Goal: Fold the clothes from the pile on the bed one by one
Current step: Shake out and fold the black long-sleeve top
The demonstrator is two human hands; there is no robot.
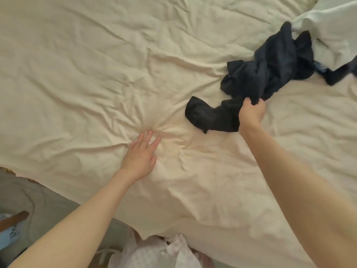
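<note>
Your right hand [251, 113] is closed on a dark navy garment [270, 64], the fingers [258, 102] curled over a bunched fold and the thumb pinching from the near side. Beyond the fingertips the garment lies crumpled, running up toward a white garment [332, 26] at the far right corner. Left of your thumb a dark end of the cloth [201, 113] lies flat on the cream bedsheet [96, 64].

Your left hand [140, 157] holds nothing: palm down, fingers spread and extended, pressing the sheet, with wrinkles radiating out from the fingertips. It is well apart from the navy garment, to its left.

A pale patterned fabric [160, 254] sits near your elbows, at the bed's near edge.
</note>
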